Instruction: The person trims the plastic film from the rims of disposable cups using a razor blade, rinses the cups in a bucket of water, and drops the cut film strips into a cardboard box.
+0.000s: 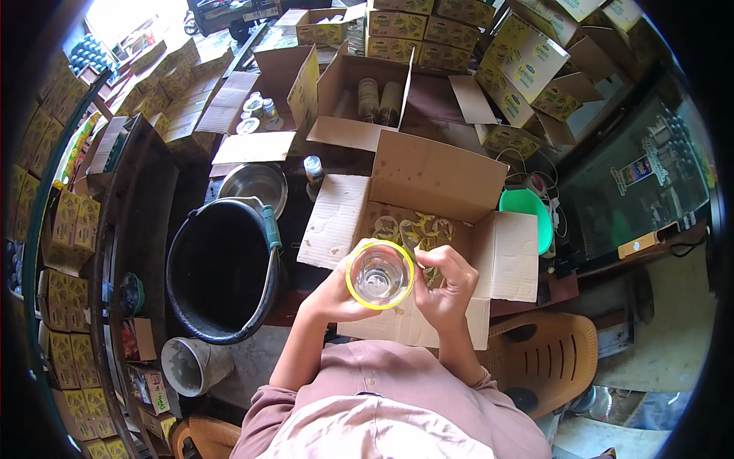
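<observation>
One head view is showing the left hand (333, 297) wrapping its fingers around a yellow-rimmed clear cup (379, 277), hanging over an open cardboard box (436, 174); the right hand (446, 289) is curling its fingers close beside the cup, whether pinching anything, I cannot tell.

I view remotely: workshop or stockroom; stacked yellow lemon-printed cardboard cartons (397, 27), large open brown cardboard box (432, 170), dark upright shelving (144, 180).
</observation>
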{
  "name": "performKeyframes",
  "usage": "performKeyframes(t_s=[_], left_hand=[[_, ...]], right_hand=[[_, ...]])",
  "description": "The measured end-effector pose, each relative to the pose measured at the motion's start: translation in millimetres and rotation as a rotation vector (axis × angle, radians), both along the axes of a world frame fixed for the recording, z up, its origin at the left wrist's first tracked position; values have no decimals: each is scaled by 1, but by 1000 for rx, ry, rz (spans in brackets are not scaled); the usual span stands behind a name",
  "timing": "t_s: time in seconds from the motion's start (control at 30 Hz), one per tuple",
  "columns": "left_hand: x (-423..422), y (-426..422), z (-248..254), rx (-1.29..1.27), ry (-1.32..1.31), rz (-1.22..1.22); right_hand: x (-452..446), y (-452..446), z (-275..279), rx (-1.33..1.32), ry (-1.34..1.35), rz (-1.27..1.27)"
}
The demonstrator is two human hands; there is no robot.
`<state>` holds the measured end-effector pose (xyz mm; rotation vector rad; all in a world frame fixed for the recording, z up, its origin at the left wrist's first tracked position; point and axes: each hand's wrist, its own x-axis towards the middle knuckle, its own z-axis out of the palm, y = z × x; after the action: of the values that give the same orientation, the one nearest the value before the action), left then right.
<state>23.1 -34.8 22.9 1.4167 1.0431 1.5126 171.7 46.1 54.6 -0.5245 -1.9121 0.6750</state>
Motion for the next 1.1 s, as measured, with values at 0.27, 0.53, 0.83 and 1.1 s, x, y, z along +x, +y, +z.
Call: performKeyframes(t_s=[0.27, 0.53, 0.83, 1.1], left_hand=[[7, 6, 3, 2, -106, 44], [10, 3, -10, 1, -477, 25], [8, 1, -12, -3, -481, 7], [8, 2, -18, 23, -324, 35]], right_hand=[[-6, -10, 0, -70, 127, -67], [-11, -18, 5, -57, 134, -91], [-9, -23, 9, -15, 60, -140], [-11, -20, 4, 43, 75, -122]])
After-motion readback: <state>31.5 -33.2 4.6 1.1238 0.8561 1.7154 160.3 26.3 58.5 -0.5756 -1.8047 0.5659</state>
